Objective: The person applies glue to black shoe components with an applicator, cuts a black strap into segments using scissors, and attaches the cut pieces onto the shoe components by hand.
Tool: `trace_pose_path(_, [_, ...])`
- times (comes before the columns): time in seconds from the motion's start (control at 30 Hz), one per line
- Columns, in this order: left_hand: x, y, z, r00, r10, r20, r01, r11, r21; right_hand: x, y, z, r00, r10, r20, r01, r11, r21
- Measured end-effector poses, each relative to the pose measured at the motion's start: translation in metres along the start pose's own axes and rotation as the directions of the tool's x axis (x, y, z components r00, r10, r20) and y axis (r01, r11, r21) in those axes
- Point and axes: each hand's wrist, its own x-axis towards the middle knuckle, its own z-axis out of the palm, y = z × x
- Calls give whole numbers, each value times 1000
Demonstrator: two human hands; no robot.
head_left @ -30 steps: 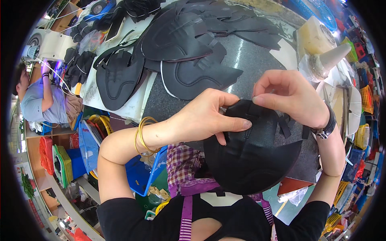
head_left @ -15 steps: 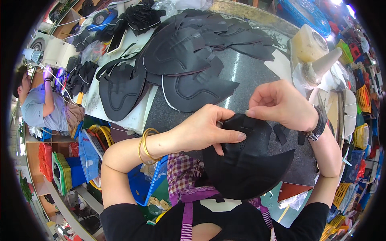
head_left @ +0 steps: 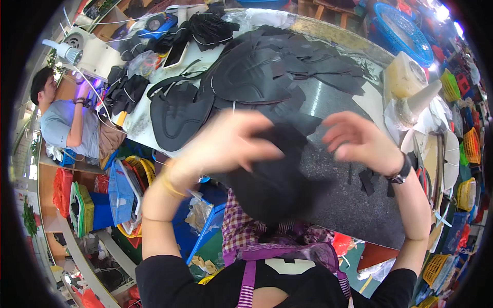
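Observation:
My left hand, smeared by motion, has its thumb over the upper left part of a black moulded fabric panel. The panel is blurred too and hangs partly over the near table edge; the fingers' grip beneath it is mostly hidden. To the right, my right hand is lifted clear of the panel, its fingers loosely bent and apart with nothing in them. Short black strips lie on the dark tabletop below my right wrist. Beyond my hands similar black panels lie in an overlapping pile.
A cone-shaped pale fixture stands at the table's right side by a yellowish container. Left are a stack of panels, a phone and bundled black pieces. A co-worker sits far left. Blue baskets stand below the table.
My right hand has let go of the panel's top edge and moved away from it. The panel has shifted left with my left hand. The whole view has swung slightly.

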Motion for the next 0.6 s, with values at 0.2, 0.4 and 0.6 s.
trace_pose_path(0.2, [4,-124,-161,779,-178,-601,372,903,214,-18,31,-49,962,198,-190,-222,969,-113])
trace_pose_path(0.4, [99,-70,-85,627,750,-212,-183,406,895,-6,42,-83,889,31,-457,-269,843,-465])
trace_pose_path(0.6, [146,-48,-65,833,512,-210,-112,528,842,0,68,-99,884,-20,-468,-341,657,-672])
